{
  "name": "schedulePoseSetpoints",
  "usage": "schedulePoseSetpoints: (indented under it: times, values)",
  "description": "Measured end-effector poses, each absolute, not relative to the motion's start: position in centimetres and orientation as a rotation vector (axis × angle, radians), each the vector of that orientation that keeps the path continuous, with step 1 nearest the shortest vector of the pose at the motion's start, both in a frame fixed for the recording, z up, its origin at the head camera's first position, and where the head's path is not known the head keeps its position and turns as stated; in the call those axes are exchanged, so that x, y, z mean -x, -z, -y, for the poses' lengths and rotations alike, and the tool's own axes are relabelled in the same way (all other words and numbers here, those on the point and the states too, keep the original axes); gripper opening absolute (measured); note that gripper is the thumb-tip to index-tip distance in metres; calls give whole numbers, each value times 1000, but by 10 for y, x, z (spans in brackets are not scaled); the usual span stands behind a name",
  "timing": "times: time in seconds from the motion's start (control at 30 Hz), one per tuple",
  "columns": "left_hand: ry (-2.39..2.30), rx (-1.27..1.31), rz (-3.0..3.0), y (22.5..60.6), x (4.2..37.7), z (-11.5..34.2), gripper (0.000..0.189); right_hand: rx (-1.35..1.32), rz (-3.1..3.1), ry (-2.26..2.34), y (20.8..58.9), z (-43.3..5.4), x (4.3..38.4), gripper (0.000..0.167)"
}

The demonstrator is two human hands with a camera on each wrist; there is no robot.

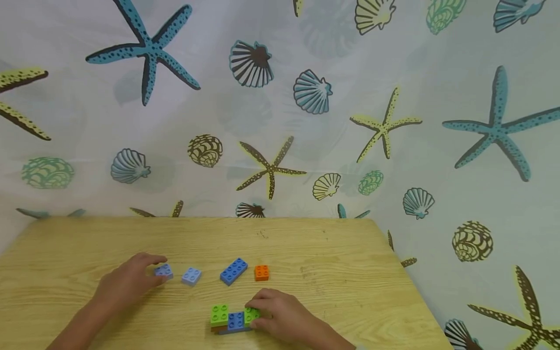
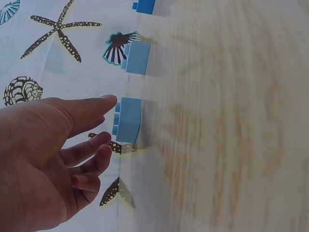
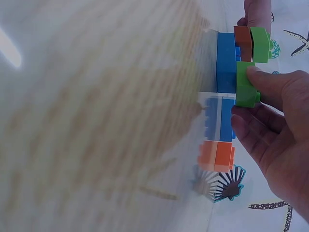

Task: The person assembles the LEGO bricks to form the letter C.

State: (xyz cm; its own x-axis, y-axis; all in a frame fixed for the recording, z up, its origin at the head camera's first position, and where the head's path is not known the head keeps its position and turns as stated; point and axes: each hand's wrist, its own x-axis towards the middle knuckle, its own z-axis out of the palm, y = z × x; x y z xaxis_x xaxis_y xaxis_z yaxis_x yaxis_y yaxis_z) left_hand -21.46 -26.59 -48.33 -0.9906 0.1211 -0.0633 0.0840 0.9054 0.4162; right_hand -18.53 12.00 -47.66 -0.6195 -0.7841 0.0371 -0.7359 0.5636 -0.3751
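Observation:
On the left, my left hand (image 1: 127,279) is spread around a light blue brick (image 1: 164,271), thumb on one side and fingers on the other. The left wrist view shows the thumb tip close to that brick (image 2: 129,120) and the fingers loosely bent. My right hand (image 1: 286,313) pinches a green brick (image 3: 245,84) between thumb and fingers at the right end of a small build. That build has a blue brick (image 1: 236,320) at its middle, with a second green brick (image 1: 219,315) above a brown brick (image 3: 243,43) at its left end.
Another light blue brick (image 1: 191,276), a longer blue brick (image 1: 234,271) and an orange brick (image 1: 261,272) lie on the wooden table (image 1: 341,272) beyond the build. A cloth (image 1: 280,121) printed with shells and starfish hangs behind and to the right.

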Motion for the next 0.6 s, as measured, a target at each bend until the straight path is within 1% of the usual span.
schedulePoseSetpoints:
  times: [0.47, 0.6]
  values:
    - [-662, -149, -2961, 491, 220, 270, 56, 1309, -2650, 547, 477, -120, 186, 40]
    - [-672, -143, -2943, 493, 221, 272, 58, 1313, -2651, 546, 478, -120, 186, 40]
